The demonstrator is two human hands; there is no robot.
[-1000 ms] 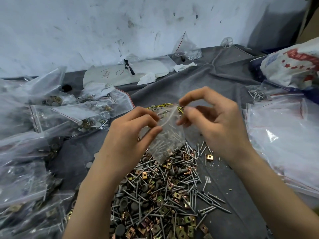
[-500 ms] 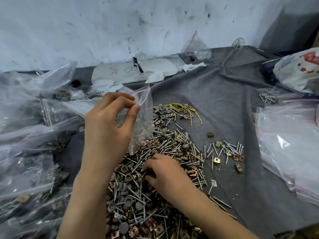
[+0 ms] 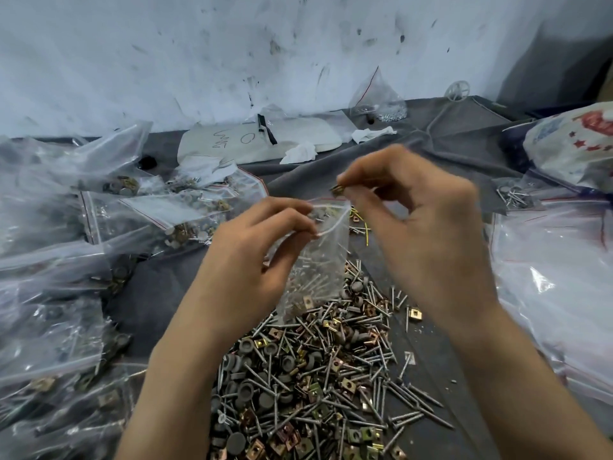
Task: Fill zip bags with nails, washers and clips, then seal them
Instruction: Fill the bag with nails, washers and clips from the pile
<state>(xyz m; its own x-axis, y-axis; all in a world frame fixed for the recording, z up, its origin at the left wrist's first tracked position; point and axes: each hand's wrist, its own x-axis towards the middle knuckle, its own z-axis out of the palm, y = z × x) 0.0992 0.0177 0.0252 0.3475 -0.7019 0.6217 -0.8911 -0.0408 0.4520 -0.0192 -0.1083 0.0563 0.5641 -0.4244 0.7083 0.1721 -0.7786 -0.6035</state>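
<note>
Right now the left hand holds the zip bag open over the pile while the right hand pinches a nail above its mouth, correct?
Not quite. In the head view the right hand pinches a small brass-coloured clip, not a nail, above the mouth. The rest stands: the left hand holds the zip bag open over the pile.

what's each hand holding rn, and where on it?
Left hand: zip bag, pinched at its open top edge. Right hand: small brass clip, between thumb and forefinger tips.

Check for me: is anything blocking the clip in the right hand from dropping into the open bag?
Nothing visible does. The right hand pinches the clip just above the mouth of the zip bag, which the left hand holds open.
</note>
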